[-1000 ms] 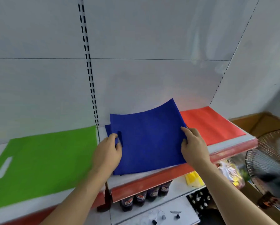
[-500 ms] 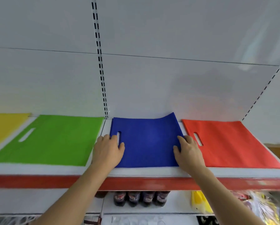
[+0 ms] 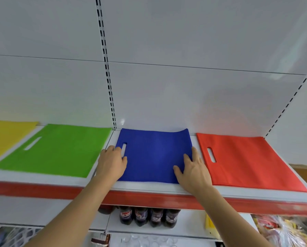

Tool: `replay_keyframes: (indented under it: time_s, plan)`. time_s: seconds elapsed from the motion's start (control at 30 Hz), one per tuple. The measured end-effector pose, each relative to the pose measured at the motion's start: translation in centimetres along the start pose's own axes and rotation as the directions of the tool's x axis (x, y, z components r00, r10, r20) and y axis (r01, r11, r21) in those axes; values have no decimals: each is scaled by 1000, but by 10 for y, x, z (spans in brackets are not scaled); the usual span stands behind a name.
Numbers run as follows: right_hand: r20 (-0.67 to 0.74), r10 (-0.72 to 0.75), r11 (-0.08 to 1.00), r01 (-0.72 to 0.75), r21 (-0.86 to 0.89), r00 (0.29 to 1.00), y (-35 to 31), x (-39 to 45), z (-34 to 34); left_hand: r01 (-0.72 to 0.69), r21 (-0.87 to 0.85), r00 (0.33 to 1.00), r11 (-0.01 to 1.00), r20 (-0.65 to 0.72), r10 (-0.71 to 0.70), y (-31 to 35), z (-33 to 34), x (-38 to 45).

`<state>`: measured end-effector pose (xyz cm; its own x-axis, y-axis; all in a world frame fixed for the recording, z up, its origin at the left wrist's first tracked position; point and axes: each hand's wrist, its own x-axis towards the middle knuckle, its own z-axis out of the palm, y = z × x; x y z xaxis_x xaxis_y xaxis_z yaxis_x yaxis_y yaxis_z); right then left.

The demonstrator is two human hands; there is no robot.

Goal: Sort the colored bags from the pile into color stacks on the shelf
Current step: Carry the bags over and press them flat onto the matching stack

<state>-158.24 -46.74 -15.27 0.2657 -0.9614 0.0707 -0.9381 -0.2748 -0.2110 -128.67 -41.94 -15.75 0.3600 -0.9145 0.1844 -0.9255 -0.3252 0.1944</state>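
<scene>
head view, looking forward and down at a white shelf (image 3: 149,188) with a red front edge. i see four flat fabric bags laid side by side along it. from my centre, the blue bag (image 3: 154,155) lies at 12 o'clock, its handle slot near its left edge and its far right corner curling up slightly against the white back panel (image 3: 184,86). the green bag (image 3: 60,150) lies at 10 o'clock, apart from the blue one, with a strip of bare shelf between them. the yellow bag (image 3: 5,136) is at 9 o'clock, cut off by the frame edge. the red bag (image 3: 247,161) lies at 2 o'clock, just beside the blue bag, its handle slot near its left edge.

my left hand (image 3: 111,164) rests on the blue bag's left edge beside the handle slot, fingers loosely bent over the edge; i cannot tell whether they pinch the fabric. my right hand (image 3: 193,168) lies flat on the bag's near right corner, fingers straight and spread, thumb pointing left across the fabric.

below the shelf, at 6 o'clock, a row of dark drink bottles (image 3: 149,217) stands on a lower shelf. at 4 o'clock there are plastic-wrapped goods (image 3: 281,230), blurred.
</scene>
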Motion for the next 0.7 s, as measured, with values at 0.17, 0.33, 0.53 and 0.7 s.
replay_keyframes:
  time_s: [0.17, 0.33, 0.53, 0.7]
  plan:
    - [16, 28, 994, -26, -104, 999, -4, -4, -6, 14, -14, 1000, 1000, 1, -14, 1, -3, -6]
    - [-51, -8, 993, 2, -118, 999, -12, -7, -13, -10, 29, 999, 1000, -53, 11, -3, -15, -15]
    - [-124, -93, 990, 78, -121, 988, -63, -20, -19, -17, 102, 993, 995, -113, 29, -33, -46, -31]
    - [-128, -149, 984, 133, -122, 981, -142, -38, -15, -8, 125, 988, 992, -153, 27, -95, -79, -56]
